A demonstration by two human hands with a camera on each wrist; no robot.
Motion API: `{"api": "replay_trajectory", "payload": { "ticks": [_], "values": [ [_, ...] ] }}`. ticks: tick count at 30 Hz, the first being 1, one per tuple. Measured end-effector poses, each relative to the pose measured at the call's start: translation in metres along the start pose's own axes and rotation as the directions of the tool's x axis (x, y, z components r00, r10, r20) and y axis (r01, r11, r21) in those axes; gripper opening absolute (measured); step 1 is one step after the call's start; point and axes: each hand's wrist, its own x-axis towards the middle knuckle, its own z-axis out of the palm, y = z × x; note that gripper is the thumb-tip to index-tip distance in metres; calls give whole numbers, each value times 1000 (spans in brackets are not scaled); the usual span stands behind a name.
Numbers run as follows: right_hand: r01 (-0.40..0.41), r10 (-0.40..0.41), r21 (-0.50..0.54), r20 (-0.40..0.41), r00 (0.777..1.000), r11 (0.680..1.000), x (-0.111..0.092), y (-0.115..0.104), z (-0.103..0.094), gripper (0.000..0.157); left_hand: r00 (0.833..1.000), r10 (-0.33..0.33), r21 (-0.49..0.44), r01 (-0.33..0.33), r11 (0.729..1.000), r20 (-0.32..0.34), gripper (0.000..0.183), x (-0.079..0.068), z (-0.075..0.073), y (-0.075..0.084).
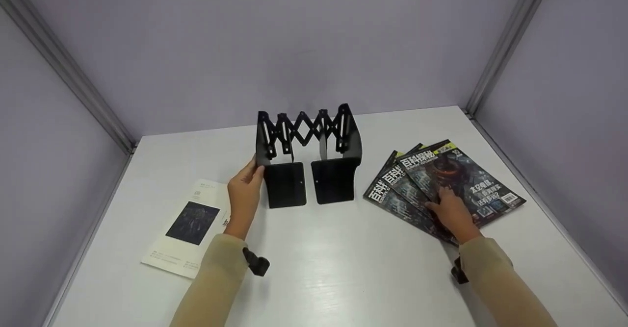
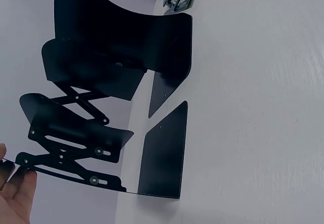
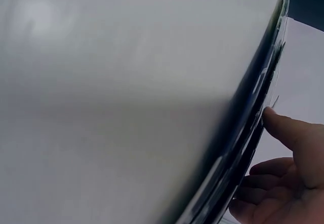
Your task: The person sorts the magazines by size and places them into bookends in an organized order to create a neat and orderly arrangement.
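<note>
A black expandable bookend (image 1: 336, 182) with a folding lattice stands on the white table, its two base plates towards me. My left hand (image 1: 245, 189) pinches its left side panel at the edge; the left wrist view shows fingers (image 2: 24, 186) against that panel. Over on the right, several overlapping magazines (image 1: 471, 170) lie fanned out. My right hand (image 1: 450, 209) rests on the top magazine with its fingers loosely extended. In the right wrist view the thumb (image 3: 283, 128) touches the magazines near their edges (image 3: 248, 118).
A cream-coloured book (image 1: 171, 253) with a dark picture lies left of the bookend, partly behind my left wrist. Pale partition walls (image 1: 304, 47) with grey metal posts (image 1: 510, 42) enclose the table (image 1: 314, 268) at the back and both sides.
</note>
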Motion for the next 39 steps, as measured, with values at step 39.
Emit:
{"api": "replay_trajectory", "payload": {
  "ticks": [39],
  "values": [
    [77, -135, -160, -395, 908, 984, -18, -8, -17, 15, 998, -35, 74, 39, 997, -50, 33, 7, 3, -25]
  ]
}}
